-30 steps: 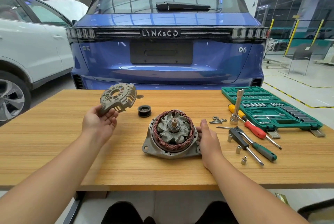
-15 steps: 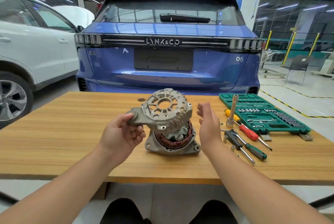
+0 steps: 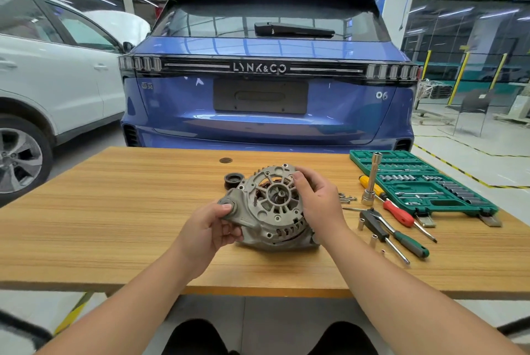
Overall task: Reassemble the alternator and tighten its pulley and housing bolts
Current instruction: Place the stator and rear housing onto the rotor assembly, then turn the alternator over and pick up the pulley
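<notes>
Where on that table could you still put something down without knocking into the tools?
The widest bare wood runs from the table's left edge to the alternator and the black pulley. A bare strip also lies along the near edge in front of the alternator. The right side is crowded: bolts, screwdrivers, a ratchet and the green socket case.

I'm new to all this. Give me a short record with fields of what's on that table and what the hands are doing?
surface: wooden table
main part: alternator, front cover set on top
left hand: grips the cover's mounting ear
right hand: fingers curled over the cover's far rim
loose part: black pulley behind the alternator
tools: green socket set, red screwdriver, bolts
</notes>
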Tool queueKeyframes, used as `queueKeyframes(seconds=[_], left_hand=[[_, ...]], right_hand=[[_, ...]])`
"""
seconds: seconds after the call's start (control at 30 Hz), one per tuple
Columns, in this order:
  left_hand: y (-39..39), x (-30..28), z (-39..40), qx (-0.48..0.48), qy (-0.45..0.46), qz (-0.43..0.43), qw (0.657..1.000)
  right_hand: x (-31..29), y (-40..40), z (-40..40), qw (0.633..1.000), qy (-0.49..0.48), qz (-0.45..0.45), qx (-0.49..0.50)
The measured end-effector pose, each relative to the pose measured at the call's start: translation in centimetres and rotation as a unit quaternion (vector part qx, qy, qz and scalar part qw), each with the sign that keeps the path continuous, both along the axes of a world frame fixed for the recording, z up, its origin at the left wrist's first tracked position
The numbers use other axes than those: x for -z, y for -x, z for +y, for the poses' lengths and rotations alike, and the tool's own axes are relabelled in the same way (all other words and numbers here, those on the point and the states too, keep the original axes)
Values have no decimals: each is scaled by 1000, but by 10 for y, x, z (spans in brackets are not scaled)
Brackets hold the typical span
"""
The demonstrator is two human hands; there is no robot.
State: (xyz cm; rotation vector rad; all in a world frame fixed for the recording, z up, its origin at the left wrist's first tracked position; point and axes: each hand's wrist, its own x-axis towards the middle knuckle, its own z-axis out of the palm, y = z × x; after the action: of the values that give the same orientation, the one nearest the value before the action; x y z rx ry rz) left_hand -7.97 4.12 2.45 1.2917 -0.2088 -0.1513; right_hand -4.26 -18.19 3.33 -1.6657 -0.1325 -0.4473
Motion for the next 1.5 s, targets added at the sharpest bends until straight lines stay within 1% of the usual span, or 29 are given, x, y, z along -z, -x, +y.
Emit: queueKeyframes(seconds=[0.2, 0.33, 0.43, 0.57, 0.67, 0.77, 0.87, 1.0, 1.13, 1.27, 1.3, 1.4, 1.5], left_hand=[[-12, 15, -5, -7, -39, -11, 999], [-15, 28, -8, -8, -33, -19, 999], [-17, 34, -11, -28, -24, -41, 998], [-16, 40, -14, -73, -73, -80, 991], [-16, 46, -17, -82, -126, -103, 983], [-19, 50, -23, -108, -119, -109, 981], [-20, 52, -31, -131, -134, -125, 974], [-26, 51, -35, -145, -99, -134, 975], [-28, 52, -36, -106, -100, -156, 977], [-30, 55, -38, -111, -83, -148, 979], [-31, 56, -38, -113, -76, -145, 980], [-33, 59, -38, -107, -63, -138, 983], [-33, 60, -37, -102, -62, -137, 983]], right_hand=[[15, -10, -2, 1000, 18, -6, 21], [20, -12, -4, 998, 50, -10, 35], [21, -16, -6, 999, 43, -4, 29], [21, -20, -8, 999, 34, 4, 22], [19, -23, -8, 999, 46, 5, 22], [16, -24, -5, 997, 67, 3, 27], [14, -27, -1, 998, 58, 13, 29], [10, -34, 0, 997, 68, 34, 32], [13, -33, -4, 991, 129, 20, 41], [16, -34, -14, 978, 204, 20, 47], [16, -34, -15, 977, 208, 26, 40], [18, -35, -16, 986, 156, 53, 7], [19, -37, -16, 989, 106, 102, -20]])
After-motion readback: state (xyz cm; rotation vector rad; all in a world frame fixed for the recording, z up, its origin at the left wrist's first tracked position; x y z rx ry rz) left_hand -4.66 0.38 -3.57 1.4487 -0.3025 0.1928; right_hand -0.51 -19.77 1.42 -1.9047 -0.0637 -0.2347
